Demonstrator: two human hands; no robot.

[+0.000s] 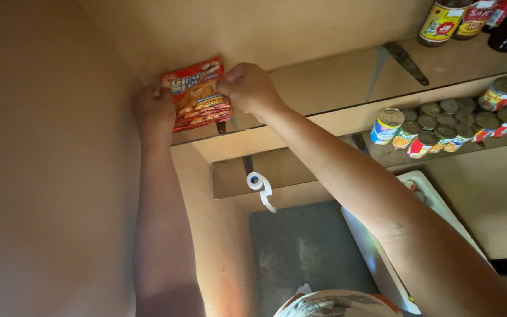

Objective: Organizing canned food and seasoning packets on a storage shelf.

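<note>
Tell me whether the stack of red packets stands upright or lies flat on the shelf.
Upright: the red packets stand on edge on the shelf, fronts facing the camera, with the left hand and right hand gripping either side.

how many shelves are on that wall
3: the top shelf under the packets both hands grip, a middle shelf of cans, a lower shelf. More may be hidden.

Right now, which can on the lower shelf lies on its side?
The can with the blue and white label, at the left end of the group of cans. It shows its side label and its round end, while its near neighbours stand upright with lids up.
</note>
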